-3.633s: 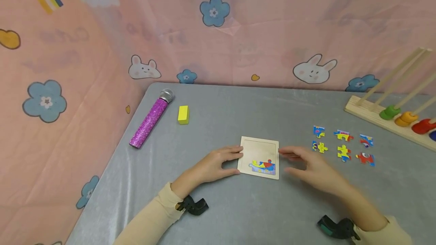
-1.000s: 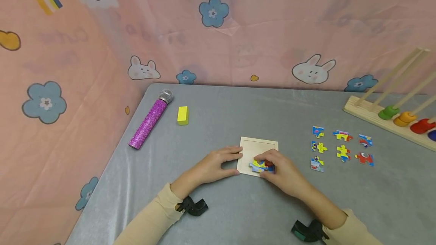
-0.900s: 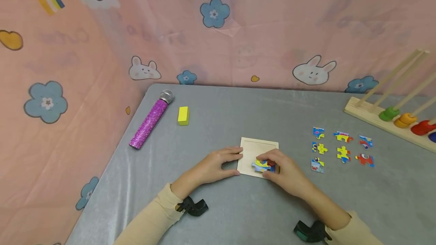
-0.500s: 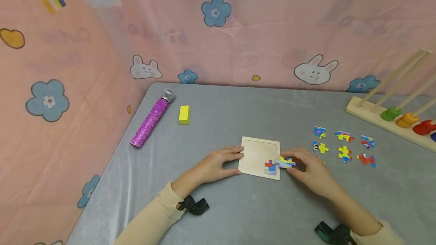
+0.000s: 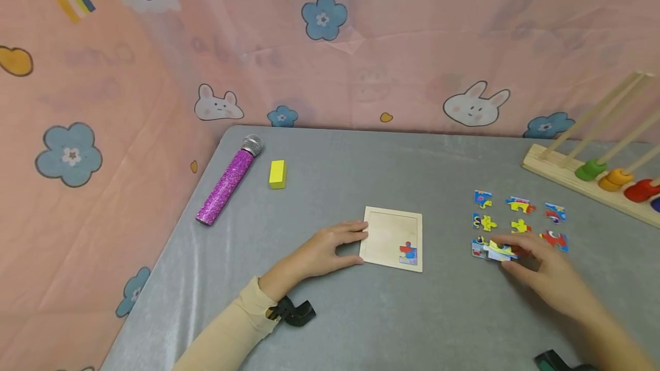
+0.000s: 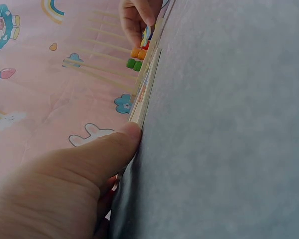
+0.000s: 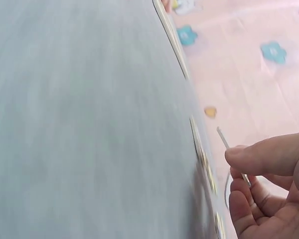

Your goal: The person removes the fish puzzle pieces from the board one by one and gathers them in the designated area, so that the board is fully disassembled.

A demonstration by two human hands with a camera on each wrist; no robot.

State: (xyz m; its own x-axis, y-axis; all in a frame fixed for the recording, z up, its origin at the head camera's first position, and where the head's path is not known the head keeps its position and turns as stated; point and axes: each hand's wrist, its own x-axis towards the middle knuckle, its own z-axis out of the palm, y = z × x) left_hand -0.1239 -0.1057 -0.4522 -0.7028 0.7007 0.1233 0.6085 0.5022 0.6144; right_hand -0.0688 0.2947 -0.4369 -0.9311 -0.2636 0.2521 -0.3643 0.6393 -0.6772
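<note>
A square wooden puzzle board lies on the grey table, with one red, blue and lilac puzzle piece in its lower right corner. My left hand rests against the board's left edge, thumb and fingertips touching it. Off to the right, my right hand pinches a yellow and pale-blue puzzle piece between thumb and fingers. In the right wrist view this piece appears edge-on, lifted off the table. It partly overlaps a loose puzzle piece in the head view.
Several loose puzzle pieces lie in rows on the right. Behind them stands a wooden peg rack with coloured beads. At the back left are a purple glitter microphone and a yellow block. A pink printed cloth hangs behind the table.
My right hand took the yellow and pale-blue piece off the board and carried it right to the loose pieces. An added loose piece lies in their front row. My left hand stayed put.
</note>
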